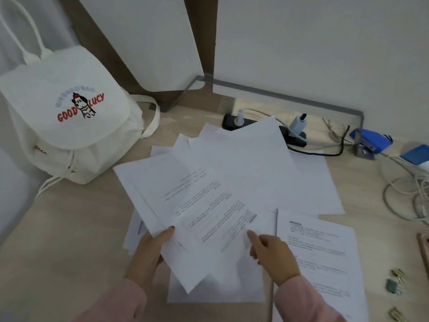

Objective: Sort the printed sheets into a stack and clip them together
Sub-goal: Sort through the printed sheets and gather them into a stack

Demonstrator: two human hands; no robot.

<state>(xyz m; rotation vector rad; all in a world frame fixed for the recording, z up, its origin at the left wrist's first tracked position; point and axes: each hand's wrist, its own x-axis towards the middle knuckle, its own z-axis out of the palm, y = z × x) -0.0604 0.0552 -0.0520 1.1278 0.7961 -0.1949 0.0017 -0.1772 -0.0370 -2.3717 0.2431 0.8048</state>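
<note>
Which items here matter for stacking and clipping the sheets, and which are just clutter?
Job: fanned sheets gripped by left hand, right hand touching them; loose sheet on the desk; binder clips.
Clutter: white backpack, power strip, blue stapler, cables.

sheet text blurred; clips by right edge too small.

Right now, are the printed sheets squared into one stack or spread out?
Spread out. The sheets fan across the desk at differing angles with edges unaligned; the left hand grips several, the right hand touches one.
</note>
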